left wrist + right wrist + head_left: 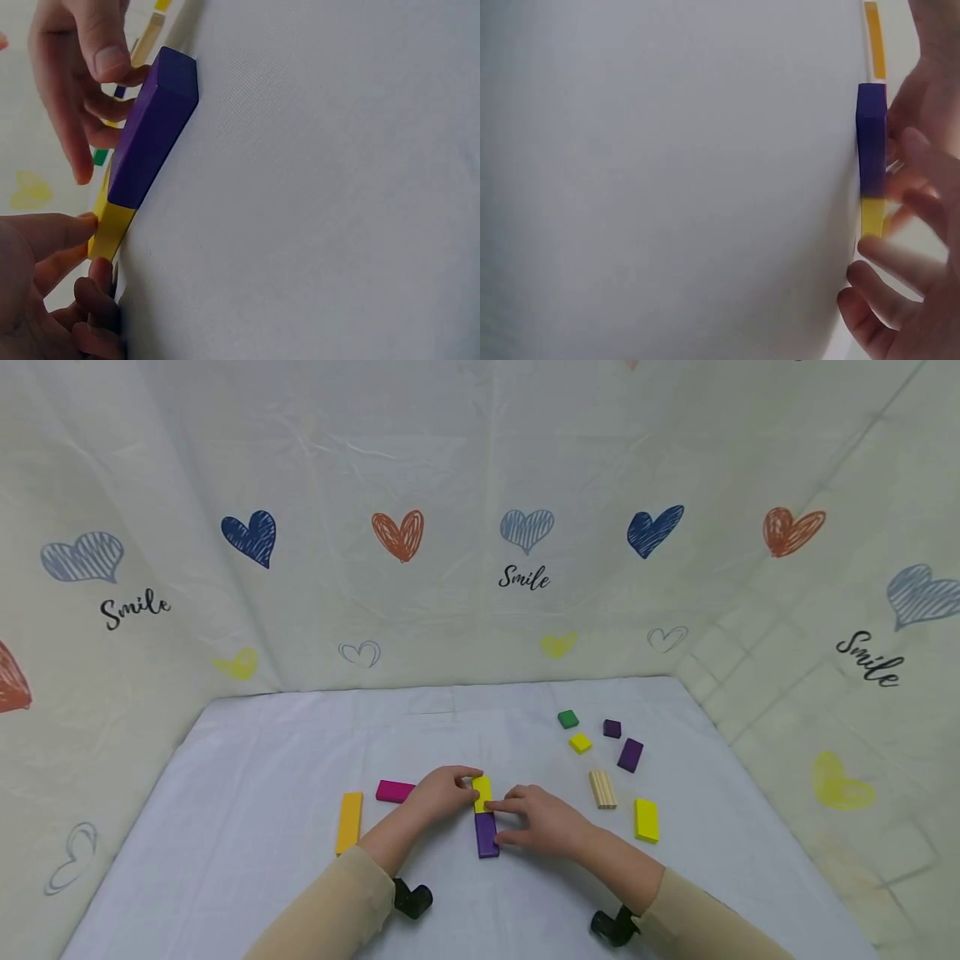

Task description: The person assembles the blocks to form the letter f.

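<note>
A yellow block (482,789) and a purple block (487,836) lie end to end on the white cloth, the yellow one farther away. My left hand (442,793) holds the yellow block, thumb at its left side and index finger at its far end. From the right, my right hand (543,820) reaches in with fingers extended. Its index fingertip is right at the yellow block near the joint, and its thumb is beside the purple block. The left wrist view shows the purple block (157,124) meeting the yellow block (112,229) end to end.
Left of the hands lie a magenta block (394,791) and an orange block (349,823). On the right are another yellow block (647,821), ridged wooden pieces (602,789), a dark purple block (630,755), and small green (567,719), yellow (581,742) and dark (612,728) blocks.
</note>
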A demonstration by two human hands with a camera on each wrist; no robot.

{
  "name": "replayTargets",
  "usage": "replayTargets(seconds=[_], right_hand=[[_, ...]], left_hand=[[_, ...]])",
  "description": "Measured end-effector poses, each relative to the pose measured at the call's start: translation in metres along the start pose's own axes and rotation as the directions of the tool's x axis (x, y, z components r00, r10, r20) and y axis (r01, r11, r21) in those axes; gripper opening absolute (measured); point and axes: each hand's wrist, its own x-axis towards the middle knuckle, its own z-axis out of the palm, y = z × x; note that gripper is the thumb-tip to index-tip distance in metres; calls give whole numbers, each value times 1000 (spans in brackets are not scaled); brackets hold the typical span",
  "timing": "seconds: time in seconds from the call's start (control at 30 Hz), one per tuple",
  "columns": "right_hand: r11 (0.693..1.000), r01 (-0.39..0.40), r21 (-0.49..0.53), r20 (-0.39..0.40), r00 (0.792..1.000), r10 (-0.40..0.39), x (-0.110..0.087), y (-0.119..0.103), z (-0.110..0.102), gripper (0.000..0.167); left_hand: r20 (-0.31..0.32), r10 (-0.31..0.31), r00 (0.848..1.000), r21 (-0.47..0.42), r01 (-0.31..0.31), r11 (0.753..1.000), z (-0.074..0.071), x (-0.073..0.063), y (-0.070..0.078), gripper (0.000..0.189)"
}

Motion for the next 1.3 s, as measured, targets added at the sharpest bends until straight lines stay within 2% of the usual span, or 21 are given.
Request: replayTargets(seconds=[0.1, 0.23, 0.6, 1.03, 1.3], right_hand=[[999, -26, 29, -18, 999, 27, 3, 2, -1, 54], [996, -79, 51, -3, 997, 80, 8, 1, -3, 58], [991, -133, 18, 15, 991, 133, 16, -1, 1, 66], [989, -145, 25, 0, 989, 145, 15, -4, 1, 68], [990, -139, 25, -11, 990, 140, 15, -4, 1, 67]], left_hand=[[-2, -4, 1000, 0, 4, 1000, 0, 0, 0, 37], [-4, 1, 1000, 6, -1, 1000, 0, -1, 0, 37], [0, 3, 1000, -14, -3, 1000, -3, -2, 1, 36], [-7, -6, 1000, 2, 6, 1000, -1, -1, 0, 37], [-10, -2, 1000, -39, 2, 999, -3, -3, -2, 39]])
